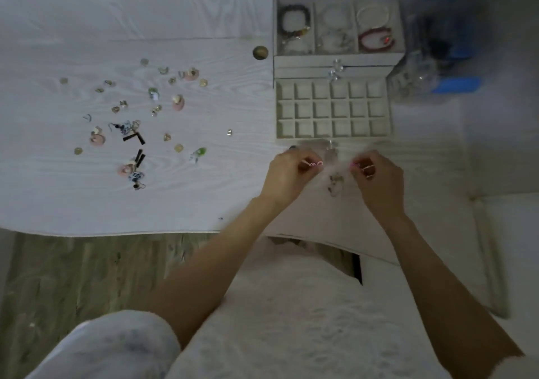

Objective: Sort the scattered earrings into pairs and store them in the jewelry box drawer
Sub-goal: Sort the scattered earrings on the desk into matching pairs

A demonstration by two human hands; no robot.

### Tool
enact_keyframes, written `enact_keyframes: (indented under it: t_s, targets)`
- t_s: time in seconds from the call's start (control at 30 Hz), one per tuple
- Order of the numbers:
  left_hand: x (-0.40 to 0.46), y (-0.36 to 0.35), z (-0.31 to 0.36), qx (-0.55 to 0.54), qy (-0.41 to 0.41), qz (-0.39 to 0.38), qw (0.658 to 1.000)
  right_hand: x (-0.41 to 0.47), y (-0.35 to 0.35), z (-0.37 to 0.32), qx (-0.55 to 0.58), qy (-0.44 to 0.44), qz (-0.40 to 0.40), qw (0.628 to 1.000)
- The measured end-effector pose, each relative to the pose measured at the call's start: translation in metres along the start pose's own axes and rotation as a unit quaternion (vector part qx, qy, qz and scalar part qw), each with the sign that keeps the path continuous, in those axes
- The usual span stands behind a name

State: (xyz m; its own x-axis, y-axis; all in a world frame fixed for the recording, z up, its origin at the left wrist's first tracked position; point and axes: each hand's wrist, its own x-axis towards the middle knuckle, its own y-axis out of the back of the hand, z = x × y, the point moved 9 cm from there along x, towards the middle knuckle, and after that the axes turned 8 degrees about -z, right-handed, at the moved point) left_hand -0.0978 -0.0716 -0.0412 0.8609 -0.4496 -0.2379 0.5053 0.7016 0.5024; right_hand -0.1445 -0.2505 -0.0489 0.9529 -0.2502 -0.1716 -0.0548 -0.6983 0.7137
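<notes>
The pale jewelry box [338, 60] stands at the back right of the white table. Its lowest drawer [332, 139] is pulled out, and its grid of small compartments looks empty. Several scattered earrings [140, 116] lie to the left: pink discs, black bars, green and gold pieces. My left hand [287, 174] and my right hand [379, 180] are just in front of the drawer. Both pinch the ends of a blurred, clear thing [335, 181] with small pale pieces hanging in it. I cannot make out what it is.
The box's top tray [313, 22] holds bracelets. A gold round object [260, 52] sits left of the box. A clear container with blue parts [423, 72] stands to its right. A lone silver piece [229, 132] lies mid-table. The table's front edge [116, 231] runs above my lap.
</notes>
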Motion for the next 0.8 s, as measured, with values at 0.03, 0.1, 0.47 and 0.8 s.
enact_keyframes:
  t_s: [0.03,0.1,0.47,0.8]
  targets:
    - [0.01,-0.012,0.01,0.003,-0.004,-0.002,1.0,0.007,0.009,0.012,0.0,-0.009,0.013,1.0]
    - [0.03,-0.04,0.027,0.019,-0.008,-0.011,1.0,0.019,0.025,0.033,-0.001,-0.028,0.032,0.999]
    - [0.058,-0.088,0.05,0.112,-0.019,0.027,0.993,0.031,0.052,0.071,-0.038,-0.035,0.033,0.998]
    - [0.061,-0.096,0.04,0.199,0.06,-0.003,0.978,0.028,0.022,0.057,-0.022,-0.042,-0.028,0.998]
